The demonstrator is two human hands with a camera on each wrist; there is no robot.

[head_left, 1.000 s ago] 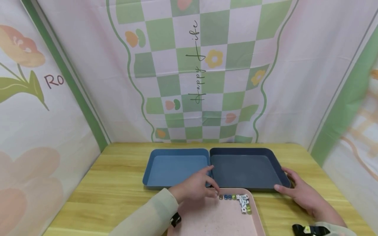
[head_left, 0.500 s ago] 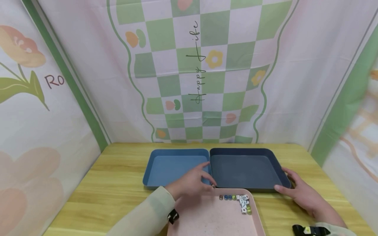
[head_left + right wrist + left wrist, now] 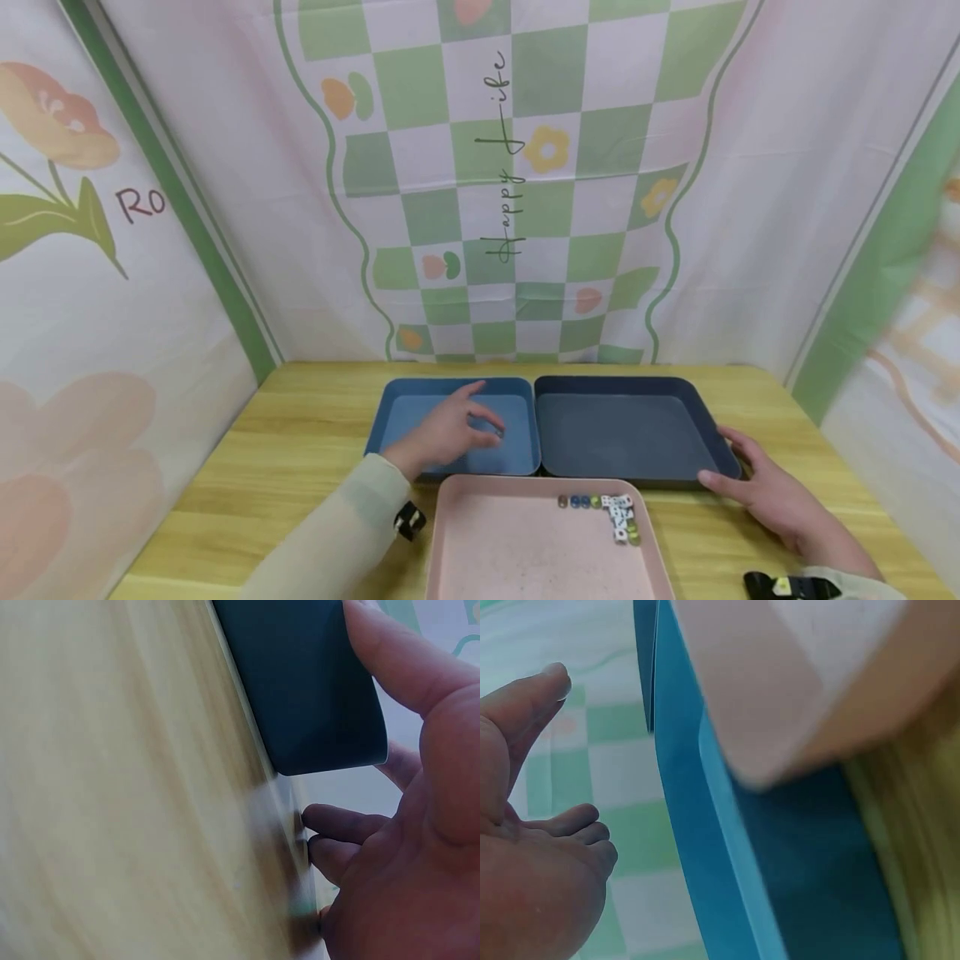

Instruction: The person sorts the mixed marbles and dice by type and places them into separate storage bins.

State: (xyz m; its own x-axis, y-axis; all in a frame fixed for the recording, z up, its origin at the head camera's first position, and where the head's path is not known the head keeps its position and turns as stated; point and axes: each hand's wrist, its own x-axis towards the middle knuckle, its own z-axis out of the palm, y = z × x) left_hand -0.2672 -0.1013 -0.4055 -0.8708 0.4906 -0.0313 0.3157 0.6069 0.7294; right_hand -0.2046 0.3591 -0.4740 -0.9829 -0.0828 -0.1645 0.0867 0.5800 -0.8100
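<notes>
My left hand [image 3: 453,429] is over the light blue tray [image 3: 534,417], thumb and index fingertips together on a small, mostly hidden glassy bead [image 3: 499,432]. The bead does not show in the left wrist view, where the hand [image 3: 532,847] is beside the blue tray's wall [image 3: 686,847]. My right hand [image 3: 772,492] holds the near right corner of the dark blue tray [image 3: 622,425], thumb at the front and fingers along the side. In the pink tray [image 3: 517,567], white dice [image 3: 618,515] and several coloured glassy beads [image 3: 580,502] lie along the far right corner.
The three trays stand close together on a wooden table [image 3: 300,433], the pink one nearest the body. A patterned fabric backdrop [image 3: 517,208] rises behind the table's far edge, and fabric walls flank both sides.
My left hand has lifted from the pink tray's far edge and moved left and away, over the light blue tray, with the pinched bead. The right hand keeps its place on the dark tray.
</notes>
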